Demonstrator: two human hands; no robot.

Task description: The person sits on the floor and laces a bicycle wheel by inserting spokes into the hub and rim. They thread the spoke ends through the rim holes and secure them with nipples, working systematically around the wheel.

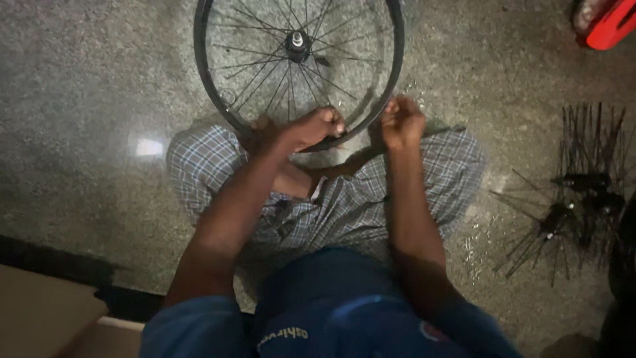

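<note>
Bicycle wheel [298, 63], black-rimmed and thin-spoked, is lying on the speckled concrete floor [86, 86] straight ahead of the seated person, its near edge coming up against their checked-cloth lap [344, 205]. A small hub [297, 44] is sitting at the centre with the spokes fanning out to the rim.

Both hands are working at that near edge. The left hand [311, 128] is lying over the rim, fingers curled down and closed on it at the bottom of the arc. The right hand [401, 121] is bunched into a loose fist just beside the rim on the other side, fingertips pinched together; it seems to be touching the rim or a spoke end there, but I cannot tell whether it is actually gripping anything.

Off to the person's right, well apart from the wheel, a pile of loose spokes and hubs [583, 192] is lying on the floor. A red object [609, 23] is poking in at the top corner.
</note>
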